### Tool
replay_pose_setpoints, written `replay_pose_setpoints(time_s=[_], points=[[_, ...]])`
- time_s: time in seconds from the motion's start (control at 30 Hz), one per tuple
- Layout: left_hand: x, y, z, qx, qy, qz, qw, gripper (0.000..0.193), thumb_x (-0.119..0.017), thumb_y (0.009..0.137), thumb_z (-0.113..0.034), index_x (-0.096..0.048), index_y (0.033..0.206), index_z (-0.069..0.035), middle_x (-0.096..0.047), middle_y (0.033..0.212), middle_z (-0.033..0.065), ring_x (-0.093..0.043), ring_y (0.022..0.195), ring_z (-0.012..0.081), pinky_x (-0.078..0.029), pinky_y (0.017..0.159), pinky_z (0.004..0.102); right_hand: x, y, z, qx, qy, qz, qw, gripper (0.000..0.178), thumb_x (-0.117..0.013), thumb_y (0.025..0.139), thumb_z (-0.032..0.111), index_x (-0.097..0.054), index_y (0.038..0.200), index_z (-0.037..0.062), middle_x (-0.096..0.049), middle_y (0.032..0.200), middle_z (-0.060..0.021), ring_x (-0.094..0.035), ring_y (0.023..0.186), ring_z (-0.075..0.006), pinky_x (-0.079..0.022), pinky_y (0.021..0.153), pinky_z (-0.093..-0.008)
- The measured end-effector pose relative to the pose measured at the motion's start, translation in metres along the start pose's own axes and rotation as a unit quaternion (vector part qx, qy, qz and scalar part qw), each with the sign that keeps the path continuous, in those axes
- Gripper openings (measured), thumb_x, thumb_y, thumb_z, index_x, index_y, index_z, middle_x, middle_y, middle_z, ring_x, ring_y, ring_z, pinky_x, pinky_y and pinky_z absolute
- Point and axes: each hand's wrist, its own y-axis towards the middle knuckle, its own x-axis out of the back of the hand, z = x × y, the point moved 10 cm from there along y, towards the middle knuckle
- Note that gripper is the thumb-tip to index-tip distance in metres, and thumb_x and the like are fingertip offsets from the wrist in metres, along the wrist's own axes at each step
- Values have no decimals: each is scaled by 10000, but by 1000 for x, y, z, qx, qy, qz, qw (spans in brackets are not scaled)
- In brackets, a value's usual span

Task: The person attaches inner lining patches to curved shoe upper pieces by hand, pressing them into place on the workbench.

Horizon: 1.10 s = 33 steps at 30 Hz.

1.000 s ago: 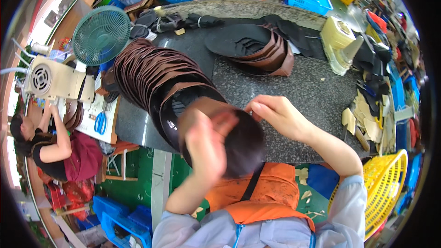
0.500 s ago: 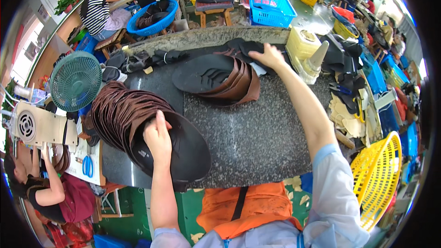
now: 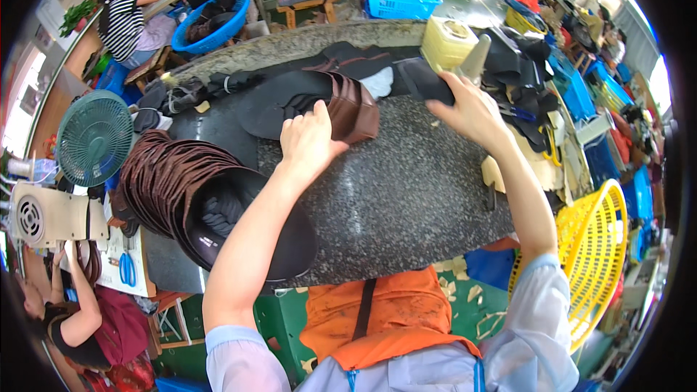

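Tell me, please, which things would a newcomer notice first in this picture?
Probably the long fanned stack of dark brown pieces on the left of the worktop. Farther back, the left hand is at a smaller brown-and-black stack, and the right hand holds a black piece. A bright yellow basket stands out at the lower right.

Standing here, I'd call it a workshop: people [image 3: 125, 33] sit at sewing machines [image 3: 58, 212], brown pieces [image 3: 354, 109] stand stacked on the stone-topped table [image 3: 392, 196], scraps [image 3: 475, 292] litter the green floor [image 3: 290, 321], and plastic baskets [image 3: 592, 261] crowd around.
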Motion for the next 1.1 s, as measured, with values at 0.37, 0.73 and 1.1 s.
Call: replay_pose_setpoints(time_s=[0.37, 0.73, 1.1], points=[[34, -46, -144, -178, -136, -310, 924, 469, -848, 750, -226, -558, 1053, -18, -562, 916, 119, -586, 802, 305, -497, 701, 392, 38, -172, -31, 65, -99, -84, 989, 798, -814, 718, 257, -487, 1426, 86, -520, 1332, -139, -549, 1138, -330, -445, 982, -454], [-134, -86, -197, 50, -831, 194, 519, 315, -636, 926, 37, -623, 1232, -39, -655, 1214, 63, -631, 1114, 168, -529, 946, 337, 13, -177, -7, 161, 58, 10, 985, 805, -805, 757, 361, -475, 1439, 85, -479, 1410, -162, -536, 1219, -369, -470, 993, -457], [-150, -82, -203, 107, -873, 183, 439, 402, -601, 923, -22, -499, 1309, -60, -609, 1253, 89, -620, 1149, 217, -538, 953, 380, 6, -182, -150, 50, -103, -13, 993, 280, -709, 827, 193, -641, 1056, 46, -574, 1014, -105, -572, 1011, -309, -466, 915, -419]])
